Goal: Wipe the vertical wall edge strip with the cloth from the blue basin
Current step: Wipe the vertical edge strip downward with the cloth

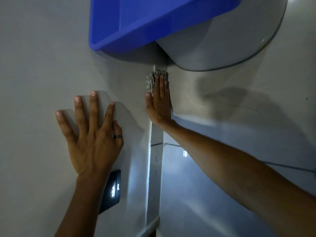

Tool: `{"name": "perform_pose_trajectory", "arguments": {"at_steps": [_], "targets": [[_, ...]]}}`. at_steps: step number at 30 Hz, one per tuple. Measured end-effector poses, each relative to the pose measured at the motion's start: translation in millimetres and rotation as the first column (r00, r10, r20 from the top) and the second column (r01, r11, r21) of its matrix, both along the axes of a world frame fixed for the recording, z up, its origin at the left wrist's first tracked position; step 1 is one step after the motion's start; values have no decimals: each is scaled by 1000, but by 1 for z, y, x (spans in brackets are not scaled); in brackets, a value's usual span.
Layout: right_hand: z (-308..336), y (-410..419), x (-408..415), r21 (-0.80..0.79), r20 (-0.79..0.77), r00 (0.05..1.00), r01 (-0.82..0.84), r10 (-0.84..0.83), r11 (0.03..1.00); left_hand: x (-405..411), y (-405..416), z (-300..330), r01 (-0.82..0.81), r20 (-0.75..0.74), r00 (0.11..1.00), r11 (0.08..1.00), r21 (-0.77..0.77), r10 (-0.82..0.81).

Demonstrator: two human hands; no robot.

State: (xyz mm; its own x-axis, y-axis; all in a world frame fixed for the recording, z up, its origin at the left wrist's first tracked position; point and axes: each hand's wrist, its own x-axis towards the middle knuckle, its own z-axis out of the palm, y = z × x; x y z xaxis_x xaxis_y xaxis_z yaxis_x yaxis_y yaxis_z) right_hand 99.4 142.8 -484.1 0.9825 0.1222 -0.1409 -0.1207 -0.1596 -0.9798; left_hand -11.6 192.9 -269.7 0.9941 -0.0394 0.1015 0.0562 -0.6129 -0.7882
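A narrow vertical wall edge strip [156, 161] runs up the middle of the view between two pale walls. My right hand [159, 103] lies flat on the strip with its fingers together, pressing a grey patterned cloth [151, 81] against it just below the blue basin [147, 24]. The cloth sticks out above and to the left of my fingertips. My left hand [90, 132] rests on the left wall with its fingers spread and holds nothing; a dark ring sits on its thumb.
The blue basin overhangs the strip from above, next to a rounded white fixture [227, 41] at the upper right. A black lit panel [112, 189] sits on the left wall below my left wrist. A glossy wall [213, 194] fills the lower right.
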Motion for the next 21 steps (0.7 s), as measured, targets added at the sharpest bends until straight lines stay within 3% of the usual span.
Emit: {"name": "perform_pose_trajectory", "arguments": {"at_steps": [4, 8, 12, 16, 21], "targets": [[-1, 0, 2, 68, -37, 999, -15, 18, 998, -1, 1, -1, 2, 1, 1000, 1000, 24, -2], [0, -5, 31, 151, -261, 965, 13, 27, 988, 1, -2, -1, 5, -8, 1000, 1000, 14, -5], [6, -13, 21, 174, -273, 957, -46, 93, 984, 1, -7, 2, 3, -28, 1000, 1000, 16, -2], [18, -5, -90, 127, -246, 969, -8, 39, 992, 4, -10, 4, -14, -29, 999, 1000, -4, 13], [23, -5, -264, 188, -276, 940, -151, 200, 971, -7, -13, 9, -35, -9, 999, 999, -39, 34]]}}
